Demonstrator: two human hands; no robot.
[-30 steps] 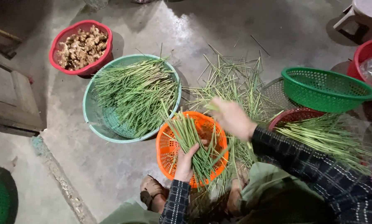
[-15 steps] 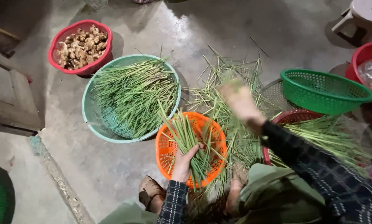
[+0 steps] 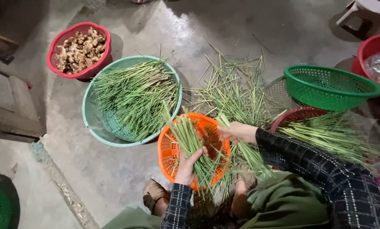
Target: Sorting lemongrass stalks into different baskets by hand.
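While left hand (image 3: 189, 163) grips a stalk bundle (image 3: 194, 144) over the orange basket (image 3: 169, 148), right hand (image 3: 237, 131) pinches stalks (image 3: 247, 154) just beside its rim.

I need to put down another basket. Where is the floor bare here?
Bare concrete lies left of the orange plastic basket, below the large teal basin of green stalks, and along the top beyond the red bowl of ginger. It is crowded right of centre: loose stalks, a green basket, both hands.
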